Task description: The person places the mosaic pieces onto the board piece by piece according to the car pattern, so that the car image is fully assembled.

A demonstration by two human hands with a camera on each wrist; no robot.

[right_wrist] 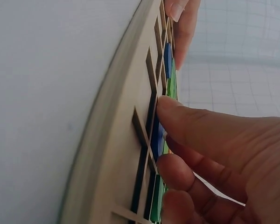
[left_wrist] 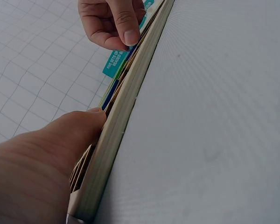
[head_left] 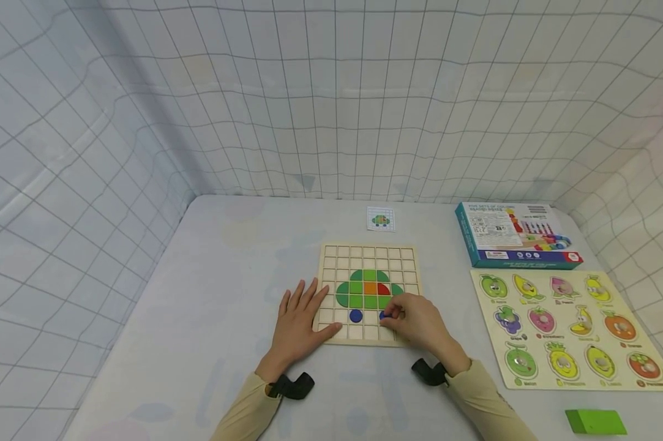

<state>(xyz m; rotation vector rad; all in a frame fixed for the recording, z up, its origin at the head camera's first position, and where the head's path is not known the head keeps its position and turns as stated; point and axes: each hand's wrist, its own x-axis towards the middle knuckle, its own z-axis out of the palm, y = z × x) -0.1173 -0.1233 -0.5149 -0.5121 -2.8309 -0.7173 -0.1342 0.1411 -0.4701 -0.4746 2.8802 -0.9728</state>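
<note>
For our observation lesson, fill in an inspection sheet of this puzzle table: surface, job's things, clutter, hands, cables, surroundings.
Surface: pale table.
Job's things: wooden grid board with a green shape; blue round piece in a cell; second blue piece.
Clutter: fruit puzzle, teal box, pattern card, green block.
Hands: left hand flat on the board's edge; right hand pinches the second blue piece.
Cables: nothing seen.
Surroundings: gridded white sheeting.

You can read white caps "FIVE SETS OF..." on teal cardboard box [left_wrist: 115,62] w/ a 2nd line cut off, fruit labels on pale wooden fruit puzzle board [head_left: 570,327] mostly too small, "Strawberry" approx., "Banana" approx.
</note>
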